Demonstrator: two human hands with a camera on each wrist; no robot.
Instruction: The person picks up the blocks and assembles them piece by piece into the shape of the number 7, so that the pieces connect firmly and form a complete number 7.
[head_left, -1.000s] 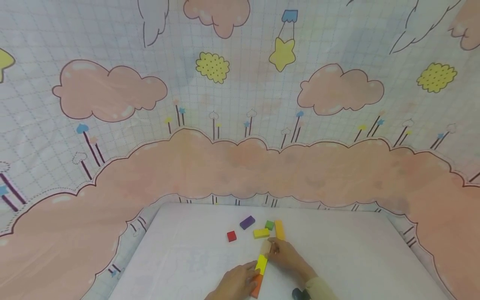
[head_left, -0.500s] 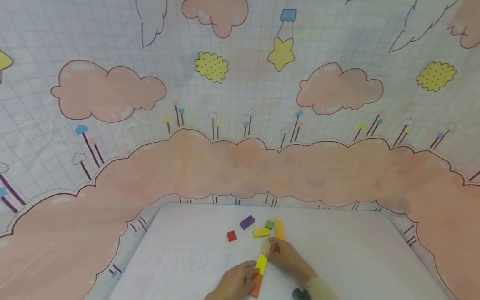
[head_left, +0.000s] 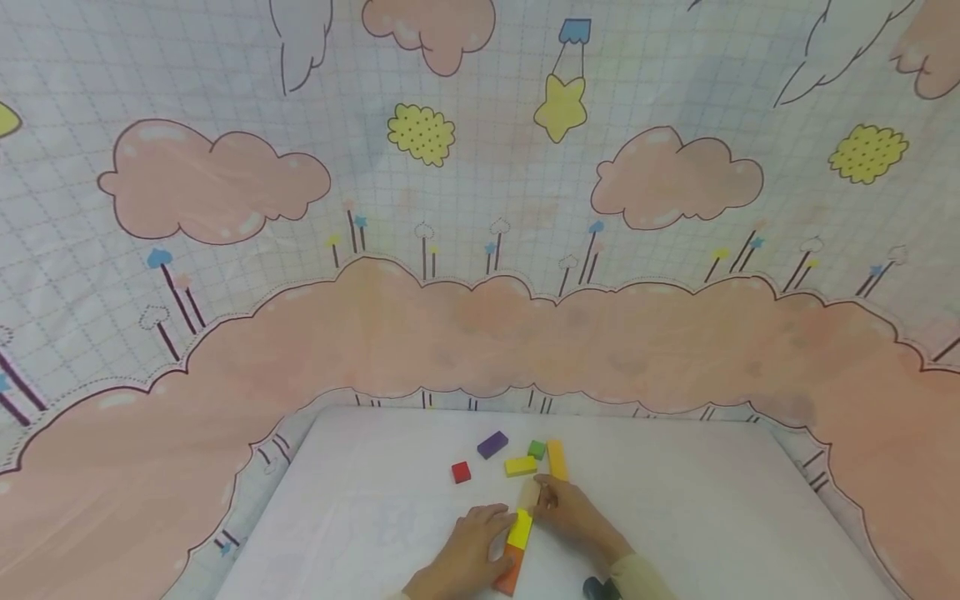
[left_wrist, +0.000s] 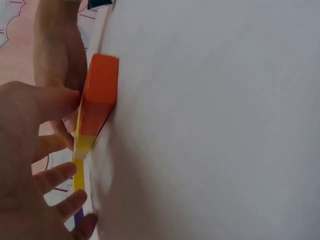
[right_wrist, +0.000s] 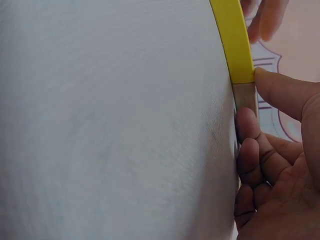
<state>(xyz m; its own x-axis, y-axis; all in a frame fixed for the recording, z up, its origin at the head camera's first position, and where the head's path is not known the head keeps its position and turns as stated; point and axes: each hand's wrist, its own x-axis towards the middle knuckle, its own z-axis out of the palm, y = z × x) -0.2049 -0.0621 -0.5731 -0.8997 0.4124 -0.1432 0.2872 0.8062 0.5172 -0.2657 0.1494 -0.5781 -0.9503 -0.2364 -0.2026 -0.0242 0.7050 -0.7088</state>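
Note:
Three blocks lie end to end on the white table in the head view: an orange block (head_left: 508, 572) nearest, a bright yellow block (head_left: 520, 530) in the middle and a plain wood block (head_left: 528, 494) farthest. My right hand (head_left: 576, 510) grips the wood block from the right; in the right wrist view its curled fingertips press the side of this wood block (right_wrist: 244, 95), the thumb at the joint with yellow. On the left of the row, my left hand (head_left: 471, 543) has its fingers spread. Its thumb is at the orange block (left_wrist: 103, 82) in the left wrist view.
Beyond the row lie a red cube (head_left: 461, 472), a purple block (head_left: 492, 444), another yellow block (head_left: 521, 467), a green cube (head_left: 536, 450) and a long amber block (head_left: 557, 459). A dark object (head_left: 594, 588) shows by the right wrist. A patterned cloth (head_left: 480, 333) hangs behind the table.
My left hand's fingers have lifted off the yellow block's near end and spread, moving slightly away from me. My right hand and the row of blocks hold nearly the same place.

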